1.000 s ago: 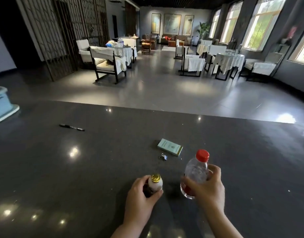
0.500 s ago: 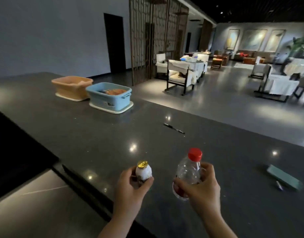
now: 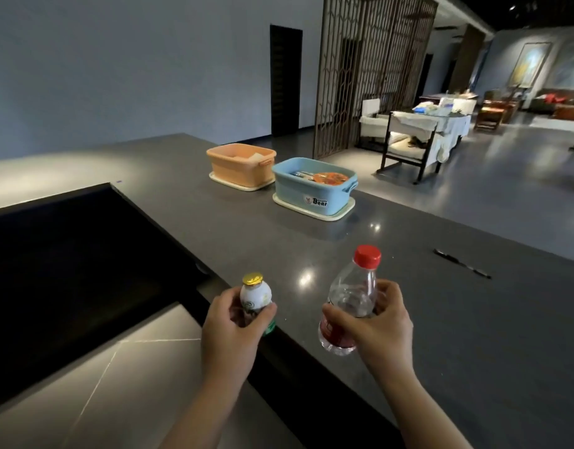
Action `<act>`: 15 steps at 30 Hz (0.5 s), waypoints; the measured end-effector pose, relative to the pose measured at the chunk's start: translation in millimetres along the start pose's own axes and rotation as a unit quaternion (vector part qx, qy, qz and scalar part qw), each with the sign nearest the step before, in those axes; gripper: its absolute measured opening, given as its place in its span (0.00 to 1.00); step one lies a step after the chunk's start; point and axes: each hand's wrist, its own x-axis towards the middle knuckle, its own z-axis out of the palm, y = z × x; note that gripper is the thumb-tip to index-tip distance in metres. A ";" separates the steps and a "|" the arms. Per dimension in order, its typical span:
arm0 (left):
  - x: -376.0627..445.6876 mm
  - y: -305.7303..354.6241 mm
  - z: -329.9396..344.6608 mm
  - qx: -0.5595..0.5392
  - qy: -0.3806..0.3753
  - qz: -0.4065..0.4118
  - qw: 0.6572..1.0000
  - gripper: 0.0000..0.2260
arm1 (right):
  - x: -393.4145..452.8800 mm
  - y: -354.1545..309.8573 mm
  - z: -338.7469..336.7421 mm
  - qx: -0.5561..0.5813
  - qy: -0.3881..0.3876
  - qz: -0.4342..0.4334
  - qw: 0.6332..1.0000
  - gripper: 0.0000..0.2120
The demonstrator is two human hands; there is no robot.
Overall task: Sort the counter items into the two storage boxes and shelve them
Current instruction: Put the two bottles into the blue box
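My left hand [image 3: 229,328] grips a small white bottle [image 3: 255,294] with a gold foil cap, held upright above the counter's near edge. My right hand [image 3: 376,332] grips a clear plastic bottle [image 3: 350,303] with a red cap and red label, tilted slightly. Farther along the dark counter [image 3: 441,319] stand two storage boxes on their lids: an orange box [image 3: 238,168] on the left and a blue box [image 3: 308,189] on the right, with several items inside the blue one.
A black pen [image 3: 462,263] lies on the counter to the right. Left of the counter is a dark recess and a lower pale floor. Beyond the counter are a wooden lattice screen [image 3: 370,72], chairs and covered tables.
The view has swung left; the two boxes have come nearer to the centre, and the green card and clip have left the view. Both hands still hold their bottles.
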 end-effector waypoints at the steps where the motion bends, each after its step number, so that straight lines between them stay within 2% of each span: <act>1: 5.8 -5.0 -0.9 -0.003 0.002 -0.006 1.000 0.15 | 5.4 -0.7 8.9 -0.001 0.000 0.000 1.000 0.30; 8: 69.8 -37.3 5.3 0.004 -0.020 -0.005 1.000 0.15 | 59.2 1.2 79.9 -0.007 0.005 -0.007 1.000 0.33; 15: 168.8 -63.3 -6.0 0.012 -0.019 -0.004 1.000 0.17 | 124.1 -10.2 164.9 0.008 -0.025 -0.017 1.000 0.31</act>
